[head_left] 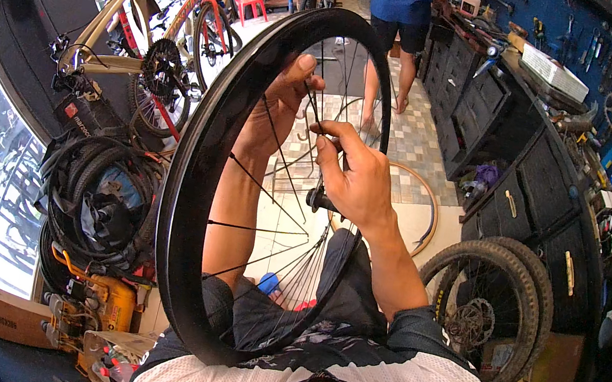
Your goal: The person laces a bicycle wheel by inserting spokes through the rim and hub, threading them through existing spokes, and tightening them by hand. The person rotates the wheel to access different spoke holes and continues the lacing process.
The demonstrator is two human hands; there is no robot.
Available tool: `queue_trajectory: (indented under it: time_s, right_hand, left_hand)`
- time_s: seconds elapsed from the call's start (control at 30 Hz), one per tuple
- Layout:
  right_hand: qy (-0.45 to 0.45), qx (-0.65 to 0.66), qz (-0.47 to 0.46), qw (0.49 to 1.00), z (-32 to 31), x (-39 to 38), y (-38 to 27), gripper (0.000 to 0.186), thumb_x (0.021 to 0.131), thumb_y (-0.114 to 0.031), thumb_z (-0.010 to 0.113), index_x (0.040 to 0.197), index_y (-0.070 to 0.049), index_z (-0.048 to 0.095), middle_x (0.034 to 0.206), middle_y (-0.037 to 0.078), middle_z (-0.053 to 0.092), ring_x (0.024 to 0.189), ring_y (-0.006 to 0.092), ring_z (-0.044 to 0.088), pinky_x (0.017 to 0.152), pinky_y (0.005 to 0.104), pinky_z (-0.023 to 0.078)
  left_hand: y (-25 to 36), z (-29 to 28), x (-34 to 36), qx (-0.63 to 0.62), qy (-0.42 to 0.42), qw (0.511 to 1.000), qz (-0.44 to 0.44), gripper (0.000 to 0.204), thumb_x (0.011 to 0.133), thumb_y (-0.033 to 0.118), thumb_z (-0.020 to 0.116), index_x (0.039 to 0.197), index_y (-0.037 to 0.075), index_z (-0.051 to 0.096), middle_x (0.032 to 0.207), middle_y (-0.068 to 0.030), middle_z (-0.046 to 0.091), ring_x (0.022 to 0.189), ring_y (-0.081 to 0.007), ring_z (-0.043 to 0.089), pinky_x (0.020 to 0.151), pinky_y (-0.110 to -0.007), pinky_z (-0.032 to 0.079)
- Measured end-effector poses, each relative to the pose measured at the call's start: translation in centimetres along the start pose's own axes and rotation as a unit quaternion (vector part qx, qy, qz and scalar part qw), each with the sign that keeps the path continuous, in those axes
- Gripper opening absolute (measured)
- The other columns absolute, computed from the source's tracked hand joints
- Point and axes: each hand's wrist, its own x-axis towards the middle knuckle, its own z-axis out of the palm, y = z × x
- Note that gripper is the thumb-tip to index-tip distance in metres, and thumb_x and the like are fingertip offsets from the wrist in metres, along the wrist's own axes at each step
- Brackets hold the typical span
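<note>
Head view: inside the wheel rim (pixel 199 145), the right hand (pixel 358 179) pinches a spoke (pixel 314 108); the left hand (pixel 280 97) curls, grip unclear. Likely spoke-fitting; next calls for careful alignment.

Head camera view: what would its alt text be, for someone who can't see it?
A person's right hand pinches at the spokes of a black wheel, the left hand raised beside them. Bikes stand at left; at right are dark drawers, tyres and wall-hung tools; farther off stands another person in blue.
</note>
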Motion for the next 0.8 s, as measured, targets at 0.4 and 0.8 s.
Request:
queue_trajectory:
  time_s: [0.4, 0.8]
  right_hand:
    - [0.015, 0.014, -0.023, 1.000, 0.2, -0.2, -0.3, 0.021, 0.098, -0.013, 0.069, 0.117, -0.007, 0.070, 0.090, 0.019, 0.075, 0.077, 0.0387, 0.075, 0.065, 0.0442, 0.058]
    - [0.025, 0.022, -0.067, 0.997, 0.3, -1.8, 0.6, 0.029, 0.093, -0.007, 0.073, 0.122, -0.011, 0.073, 0.094, 0.014, 0.075, 0.077, 0.0330, 0.074, 0.065, 0.0400, 0.058]
  left_hand:
    - [2.6, 0.1, -2.0, 0.047, -0.022, 0.998, -0.040, 0.041, 0.105, 0.027, 0.059, 0.133, -0.003, 0.063, 0.129, -0.0160, 0.067, 0.106, -0.0193, 0.066, 0.096, -0.043, 0.055]
    - [1.6, -0.6, -5.6, 0.097, 0.013, 0.995, 0.004, 0.041, 0.099, 0.035, 0.072, 0.121, 0.001, 0.067, 0.116, -0.0121, 0.068, 0.108, -0.0208, 0.065, 0.097, -0.050, 0.060]
